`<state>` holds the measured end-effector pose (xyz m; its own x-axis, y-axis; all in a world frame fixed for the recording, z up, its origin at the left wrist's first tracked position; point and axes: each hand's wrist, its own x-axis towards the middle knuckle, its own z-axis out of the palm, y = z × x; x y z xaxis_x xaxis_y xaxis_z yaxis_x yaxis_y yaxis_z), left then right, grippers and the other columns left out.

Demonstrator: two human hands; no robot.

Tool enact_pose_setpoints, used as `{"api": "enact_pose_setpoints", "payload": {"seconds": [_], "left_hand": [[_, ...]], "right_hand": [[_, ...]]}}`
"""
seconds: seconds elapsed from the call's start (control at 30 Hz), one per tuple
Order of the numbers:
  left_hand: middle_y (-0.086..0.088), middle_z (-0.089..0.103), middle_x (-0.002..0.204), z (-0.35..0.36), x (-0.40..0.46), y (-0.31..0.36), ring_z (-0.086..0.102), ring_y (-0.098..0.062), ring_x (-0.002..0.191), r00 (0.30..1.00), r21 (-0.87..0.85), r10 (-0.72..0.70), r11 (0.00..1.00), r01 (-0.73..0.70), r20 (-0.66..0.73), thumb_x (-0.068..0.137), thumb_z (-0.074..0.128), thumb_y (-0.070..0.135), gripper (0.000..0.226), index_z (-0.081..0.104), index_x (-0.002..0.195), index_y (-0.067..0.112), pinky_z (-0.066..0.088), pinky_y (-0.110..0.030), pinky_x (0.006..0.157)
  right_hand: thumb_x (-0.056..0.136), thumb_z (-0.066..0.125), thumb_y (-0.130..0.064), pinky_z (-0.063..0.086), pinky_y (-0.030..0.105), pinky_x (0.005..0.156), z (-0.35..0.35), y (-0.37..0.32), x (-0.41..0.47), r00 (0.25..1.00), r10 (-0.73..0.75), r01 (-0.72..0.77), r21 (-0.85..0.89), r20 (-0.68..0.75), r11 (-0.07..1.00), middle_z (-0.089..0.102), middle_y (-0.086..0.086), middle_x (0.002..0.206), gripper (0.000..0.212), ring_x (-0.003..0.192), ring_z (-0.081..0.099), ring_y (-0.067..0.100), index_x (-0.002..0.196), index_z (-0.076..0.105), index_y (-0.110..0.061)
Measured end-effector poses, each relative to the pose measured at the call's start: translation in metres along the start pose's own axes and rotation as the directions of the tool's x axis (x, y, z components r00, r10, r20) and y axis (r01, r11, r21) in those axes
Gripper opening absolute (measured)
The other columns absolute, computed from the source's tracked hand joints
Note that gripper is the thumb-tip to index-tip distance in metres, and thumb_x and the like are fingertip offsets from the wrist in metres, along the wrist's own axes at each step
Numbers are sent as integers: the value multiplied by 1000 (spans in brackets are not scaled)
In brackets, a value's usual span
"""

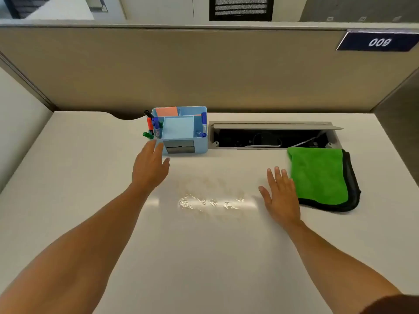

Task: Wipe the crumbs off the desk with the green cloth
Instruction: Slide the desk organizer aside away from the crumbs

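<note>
Left hand: the bare left hand hovers left of centre with fingers spread and nothing in its grip, its fingertips just beside the organiser.
Organiser: the light-blue plastic desk organiser sits upper centre on the white bench; its left compartment holds markers, a back compartment holds a salmon-pink pad, the middle tray a pale blue pad, and the right slot a blue marker.
Crumbs: the pale scattered crumbs lie at mid-frame between the two hands, partly lost in glare.
Right hand: the bare right hand lies flat, fingers extended, gripping nothing, touching the cloth's left edge.
Cloth: the folded green microfibre cloth with a black edge rests right of centre, below the cable tray.
Cable tray: the open grey cable tray contains wires.
Risk: a wide wipe could push crumbs into that open tray, or the left hand could knock the organiser.
</note>
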<state>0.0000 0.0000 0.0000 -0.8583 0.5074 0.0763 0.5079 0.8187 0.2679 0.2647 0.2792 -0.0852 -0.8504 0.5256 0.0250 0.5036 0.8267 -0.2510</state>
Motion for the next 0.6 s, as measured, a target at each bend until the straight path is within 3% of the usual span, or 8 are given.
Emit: {"api": "enact_pose_setpoints", "payload": {"seconds": [0.2,0.4,0.6], "left_hand": [[-17,36,151,20,8,-2,40,-35,134,985,9,-174,985,174,10,93,57,34,62,32,148,19,40,-47,106],[-15,23,157,32,28,-12,32,-36,140,957,-162,-289,943,291,36,93,58,34,67,23,150,27,38,-52,106],[-15,48,136,29,54,-15,52,-33,120,952,-278,-300,912,302,51,94,56,27,44,40,135,18,48,-43,95]], "right_hand": [[99,16,-51,4,44,122,28,0,-19,991,114,-114,-5,70,993,14,7,162,62,150,4,22,152,15,-19],[99,14,-48,3,41,122,27,0,-17,990,130,-132,33,53,991,21,5,160,61,149,9,19,151,22,-16],[97,12,-54,5,42,122,32,2,-17,992,125,-125,0,32,992,23,6,159,66,149,11,20,150,23,-16]]}}
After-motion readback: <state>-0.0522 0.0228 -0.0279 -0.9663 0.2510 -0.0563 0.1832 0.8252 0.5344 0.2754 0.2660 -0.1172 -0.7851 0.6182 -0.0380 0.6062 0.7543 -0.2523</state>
